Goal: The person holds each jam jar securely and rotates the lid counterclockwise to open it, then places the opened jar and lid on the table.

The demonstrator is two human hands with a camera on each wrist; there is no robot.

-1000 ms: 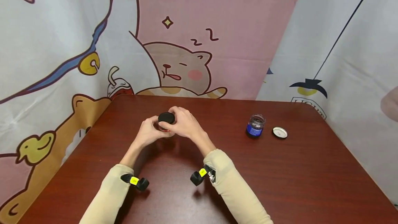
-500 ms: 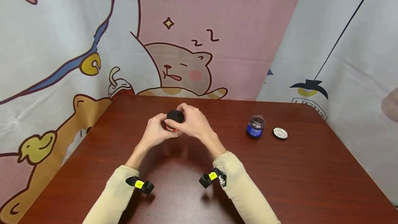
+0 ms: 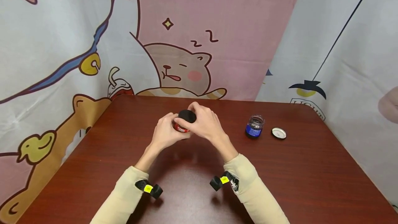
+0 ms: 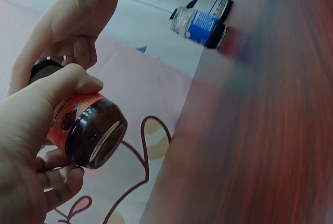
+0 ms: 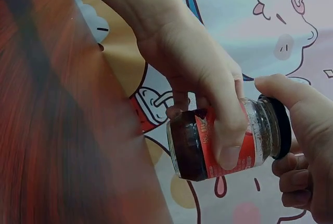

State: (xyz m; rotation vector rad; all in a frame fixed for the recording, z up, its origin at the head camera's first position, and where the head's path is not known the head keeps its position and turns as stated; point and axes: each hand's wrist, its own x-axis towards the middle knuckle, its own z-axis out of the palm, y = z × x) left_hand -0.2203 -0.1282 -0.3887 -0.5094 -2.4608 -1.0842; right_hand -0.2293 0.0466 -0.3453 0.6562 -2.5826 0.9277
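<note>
A glass jar (image 3: 181,128) with a red label and dark contents is held up off the table. My left hand (image 3: 165,132) grips it round the body, thumb across the label in the right wrist view. The black lid (image 3: 187,115) sits on the jar's mouth, and my right hand (image 3: 207,124) holds it by the rim between thumb and fingers. Seen from the left wrist, the jar's dark base (image 4: 99,135) points away from the right hand. In the right wrist view, clear glass shows between label and lid (image 5: 281,128).
Farther right on the brown table (image 3: 295,175) stands a lidless jar (image 3: 254,127) with a blue label. Beside it a lid (image 3: 278,133) lies with its white inside up. Printed cloth (image 3: 242,37) hangs behind and at both sides of the table.
Both hands have moved to the right together, carrying the red-labelled jar, and more of its label shows. The blue-labelled jar and the loose lid stay in place.
</note>
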